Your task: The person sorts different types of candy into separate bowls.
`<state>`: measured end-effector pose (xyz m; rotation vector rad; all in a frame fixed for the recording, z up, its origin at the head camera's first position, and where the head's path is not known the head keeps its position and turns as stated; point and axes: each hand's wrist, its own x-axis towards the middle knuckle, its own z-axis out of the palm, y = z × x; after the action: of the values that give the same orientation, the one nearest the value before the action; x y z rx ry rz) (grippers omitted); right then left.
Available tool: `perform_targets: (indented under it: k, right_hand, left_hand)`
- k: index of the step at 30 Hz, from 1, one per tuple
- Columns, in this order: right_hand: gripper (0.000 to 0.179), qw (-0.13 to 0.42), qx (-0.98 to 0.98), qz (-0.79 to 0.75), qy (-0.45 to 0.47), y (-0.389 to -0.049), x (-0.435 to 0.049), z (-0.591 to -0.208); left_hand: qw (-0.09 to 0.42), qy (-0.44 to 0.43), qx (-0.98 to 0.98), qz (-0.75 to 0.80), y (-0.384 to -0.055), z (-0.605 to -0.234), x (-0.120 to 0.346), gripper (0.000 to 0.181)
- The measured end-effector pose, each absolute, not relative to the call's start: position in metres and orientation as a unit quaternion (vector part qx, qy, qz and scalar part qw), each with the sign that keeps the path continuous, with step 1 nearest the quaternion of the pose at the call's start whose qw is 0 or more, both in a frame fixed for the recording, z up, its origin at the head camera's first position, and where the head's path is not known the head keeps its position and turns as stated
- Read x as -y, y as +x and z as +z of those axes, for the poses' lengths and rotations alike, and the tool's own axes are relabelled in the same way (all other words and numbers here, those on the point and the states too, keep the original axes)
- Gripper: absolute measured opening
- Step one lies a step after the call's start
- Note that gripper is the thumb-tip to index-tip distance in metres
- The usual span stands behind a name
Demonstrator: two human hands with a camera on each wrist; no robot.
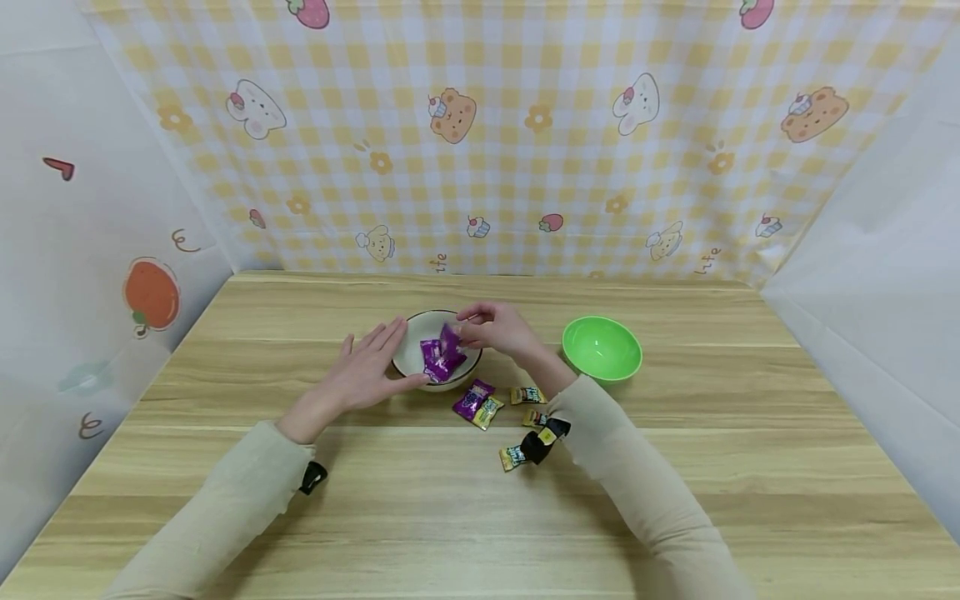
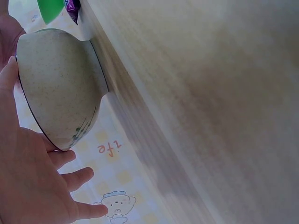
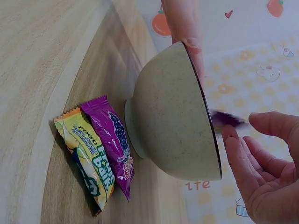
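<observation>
A pale speckled bowl (image 1: pixel 407 354) with a dark rim holds several purple candy packets (image 1: pixel 442 365). My left hand (image 1: pixel 367 367) rests against the bowl's left side, its fingers straight and spread and its thumb along the near rim. In the left wrist view the thumb (image 2: pixel 9 74) touches the rim. At the bowl's right side is my right hand (image 1: pixel 495 329), thumb and index finger parted over the rim. A blurred purple candy packet (image 3: pixel 228 118) is right at these fingertips, above the bowl.
On the table just before the bowl, a purple packet (image 1: pixel 473 399) lies beside a yellow candy packet (image 1: pixel 488 412). More yellow packets (image 1: pixel 528 395) lie below the right forearm, partly covered by its black wrist strap (image 1: pixel 537 447). A green bowl (image 1: pixel 602 350) stands to the right.
</observation>
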<state>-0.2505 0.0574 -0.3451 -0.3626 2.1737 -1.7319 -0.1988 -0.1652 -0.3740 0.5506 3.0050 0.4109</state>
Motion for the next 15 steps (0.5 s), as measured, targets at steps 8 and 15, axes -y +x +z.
perform_targets:
  k: [8, 15]
  right_hand:
    - [0.028, 0.163, -0.757, -0.617, -0.140, -0.249, -0.065, -0.345]
    - [0.028, 0.160, -0.752, -0.622, -0.148, -0.247, -0.078, -0.348]
  left_hand:
    - [0.024, 0.181, -0.973, 0.141, -0.199, -0.373, 0.165, 0.099]
    - [0.026, 0.181, -0.973, 0.139, -0.198, -0.373, 0.165, 0.099]
